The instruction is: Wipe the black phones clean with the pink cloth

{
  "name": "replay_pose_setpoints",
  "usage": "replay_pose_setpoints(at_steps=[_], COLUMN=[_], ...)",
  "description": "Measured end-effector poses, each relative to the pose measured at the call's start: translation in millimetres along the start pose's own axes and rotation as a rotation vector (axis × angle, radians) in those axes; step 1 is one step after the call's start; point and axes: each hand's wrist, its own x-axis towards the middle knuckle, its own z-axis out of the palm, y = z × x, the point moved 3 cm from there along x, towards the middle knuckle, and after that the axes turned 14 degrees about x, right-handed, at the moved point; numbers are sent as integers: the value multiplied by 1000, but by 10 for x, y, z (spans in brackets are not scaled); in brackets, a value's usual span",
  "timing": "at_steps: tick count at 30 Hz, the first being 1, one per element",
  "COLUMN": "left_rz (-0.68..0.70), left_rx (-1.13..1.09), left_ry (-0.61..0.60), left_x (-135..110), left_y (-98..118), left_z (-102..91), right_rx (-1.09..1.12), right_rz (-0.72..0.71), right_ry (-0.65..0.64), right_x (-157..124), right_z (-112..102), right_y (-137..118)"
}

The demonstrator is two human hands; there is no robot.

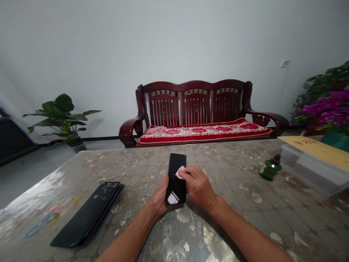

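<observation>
Black and glossy, the phone is held tilted up off the bench, near its middle. Its screen is dark, with a pale reflection at the lower corner and no crack or smear that we can make out. Our left hand is clamped around its lower left edge from beneath. Our right hand is pinched on a small pink pad pressed to the upper part of the screen. To wipe well, we judge it best to grip firmly by the edges only, off the glass, and to draw the pad in straight, overlapping strokes from top to bottom with light, even pressure, so that no new marks are left. To the left a stack of dark phones lies flat with coloured rubber bands beside it. To the right a green bottle stands near a clear box. Beyond the bench is a red wooden sofa.
</observation>
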Motion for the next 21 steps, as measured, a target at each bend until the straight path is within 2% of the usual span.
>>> replay_pose_setpoints(at_steps=[4,6,9,11,14,17,21], left_rz=[-55,-50,7,21,14,10,-14], left_rx=[-38,-53,-38,2,35,31,28], left_ry=[-14,-11,-30,-98,-175,-179,-125], left_x=[-36,-44,-53,-64,-69,-47,-29], left_y=[15,23,42,43,32,24,33], left_z=[11,16,35,56,51,-2,-50], right_rx=[72,61,-10,-60,-76,-20,49], right_rz=[-137,-146,-58,23,60,0,-123], right_ry=[-132,-147,-70,4,49,-16,-147], right_x=[-158,-173,-39,87,178,89,-67], right_z=[83,83,10,-59,-122,-108,-62], right_y=[-127,-102,53,170,244,182,95])
